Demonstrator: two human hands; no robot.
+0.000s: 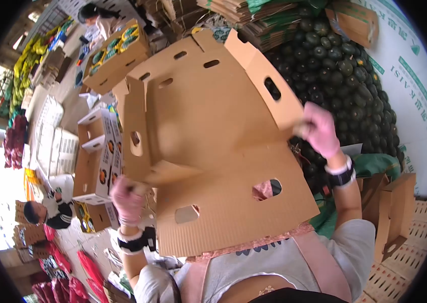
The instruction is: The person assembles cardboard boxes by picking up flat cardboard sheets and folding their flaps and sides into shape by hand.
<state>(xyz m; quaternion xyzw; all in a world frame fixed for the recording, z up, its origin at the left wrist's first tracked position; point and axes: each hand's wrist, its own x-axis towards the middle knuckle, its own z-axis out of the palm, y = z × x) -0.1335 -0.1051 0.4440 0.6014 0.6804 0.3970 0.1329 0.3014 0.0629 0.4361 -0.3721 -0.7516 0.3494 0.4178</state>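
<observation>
A large brown cardboard box blank (208,111), partly folded, lies in front of my body with its near flap, cut with two handle holes, against my apron. Its left and right side walls stand partly raised. My left hand (128,201), in a pink glove, is closed at the near left corner, beside a small blurred flap. My right hand (318,130), also gloved in pink, has its fingers closed on the near end of the right side wall. Black bands are on both wrists.
Dark green squashes (344,76) are heaped at the right, below stacked flat cardboard (254,20). A filled carton (117,55) stands at upper left. White printed boxes (97,156) and white crates (54,146) are at left. One person (100,20) is at top left, another (49,212) at lower left.
</observation>
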